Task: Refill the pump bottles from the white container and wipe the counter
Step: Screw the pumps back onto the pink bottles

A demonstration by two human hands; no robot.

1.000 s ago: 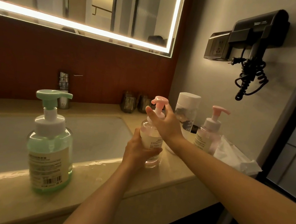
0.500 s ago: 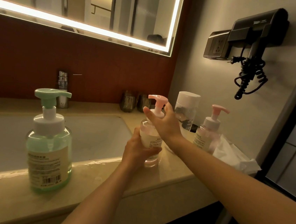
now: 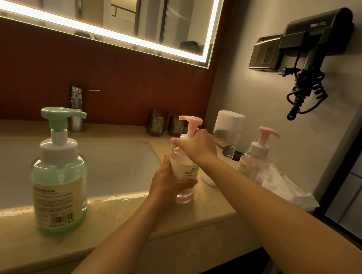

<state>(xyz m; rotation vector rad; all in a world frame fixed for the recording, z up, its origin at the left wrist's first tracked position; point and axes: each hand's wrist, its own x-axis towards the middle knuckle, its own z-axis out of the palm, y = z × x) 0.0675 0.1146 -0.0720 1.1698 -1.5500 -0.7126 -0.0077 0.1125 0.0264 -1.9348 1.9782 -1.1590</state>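
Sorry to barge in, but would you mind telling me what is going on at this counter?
A person is handling the clear pump bottle with the pink head, standing on the beige stone counter beside the white sink. The left hand grips its body; the right hand curls round the white collar under the pump, which is on the bottle. A green pump bottle stands front left; a white-capped container, a second pink pump bottle and a crumpled white cloth sit by the wall.

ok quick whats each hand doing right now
Left hand: fingers curled round the body of the nearer pink pump bottle.
Right hand: gripping the same bottle near its top, just under the pump head.
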